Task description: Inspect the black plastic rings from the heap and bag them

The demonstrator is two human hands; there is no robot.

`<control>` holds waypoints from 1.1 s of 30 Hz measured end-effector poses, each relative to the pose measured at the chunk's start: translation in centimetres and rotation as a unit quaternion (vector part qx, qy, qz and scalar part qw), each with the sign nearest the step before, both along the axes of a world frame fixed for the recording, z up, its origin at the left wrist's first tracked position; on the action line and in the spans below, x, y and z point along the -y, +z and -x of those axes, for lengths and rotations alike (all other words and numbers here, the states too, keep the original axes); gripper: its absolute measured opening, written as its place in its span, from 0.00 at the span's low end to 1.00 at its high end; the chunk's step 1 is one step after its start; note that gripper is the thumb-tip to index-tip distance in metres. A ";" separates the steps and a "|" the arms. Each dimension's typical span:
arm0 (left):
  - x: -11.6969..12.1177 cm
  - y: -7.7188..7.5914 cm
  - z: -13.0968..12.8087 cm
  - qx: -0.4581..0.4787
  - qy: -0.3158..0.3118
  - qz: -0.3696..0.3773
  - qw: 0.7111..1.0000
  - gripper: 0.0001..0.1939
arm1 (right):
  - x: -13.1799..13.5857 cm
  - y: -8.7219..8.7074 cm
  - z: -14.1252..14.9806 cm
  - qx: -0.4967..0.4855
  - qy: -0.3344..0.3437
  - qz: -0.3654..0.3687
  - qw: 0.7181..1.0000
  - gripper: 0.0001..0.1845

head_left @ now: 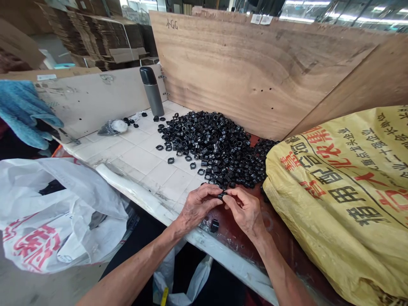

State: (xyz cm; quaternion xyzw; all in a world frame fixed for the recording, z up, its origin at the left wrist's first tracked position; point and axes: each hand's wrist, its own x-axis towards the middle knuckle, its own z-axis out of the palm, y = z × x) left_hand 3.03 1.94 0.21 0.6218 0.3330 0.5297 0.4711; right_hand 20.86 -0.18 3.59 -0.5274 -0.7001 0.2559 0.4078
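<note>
Between the fingertips of both hands is a small black plastic ring (222, 195), mostly covered by the fingers. My left hand (199, 206) pinches it from the left. From the right, my right hand (245, 209) pinches the same ring with thumb and forefinger. Just below the hands, near the table's front edge, lies another black piece (214, 225), thicker than a single ring. A large heap of black plastic rings (216, 142) spreads behind the hands, with several loose ones on its left side.
A yellow woven sack (338, 199) bulges over the table's right side. At the back left stands a grey bottle (153, 91) near a small clear bag (113, 126). Wooden boards (248, 63) wall the table. White plastic bags (60, 212) hang at left, below a blue towel (24, 106).
</note>
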 end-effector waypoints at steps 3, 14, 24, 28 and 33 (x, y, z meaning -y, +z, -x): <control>-0.1 -0.1 -0.1 0.004 -0.004 0.012 1.000 0.11 | 0.1 -0.5 0.1 0.068 -0.009 -0.032 0.997 0.14; 0.2 0.6 0.0 -0.021 -0.016 0.051 0.998 0.12 | 0.0 -0.7 -0.1 0.080 -0.021 -0.050 0.995 0.18; 0.3 0.4 -0.2 0.014 -0.019 0.142 0.990 0.13 | 0.3 0.0 0.1 0.047 0.004 -0.013 0.999 0.12; 0.2 0.2 -0.2 0.021 -0.030 0.161 0.986 0.13 | 0.4 0.1 0.1 0.057 0.009 -0.018 0.998 0.15; 0.2 0.7 -0.1 0.031 -0.031 0.157 0.987 0.11 | 0.1 0.2 0.1 0.020 0.027 -0.022 0.999 0.10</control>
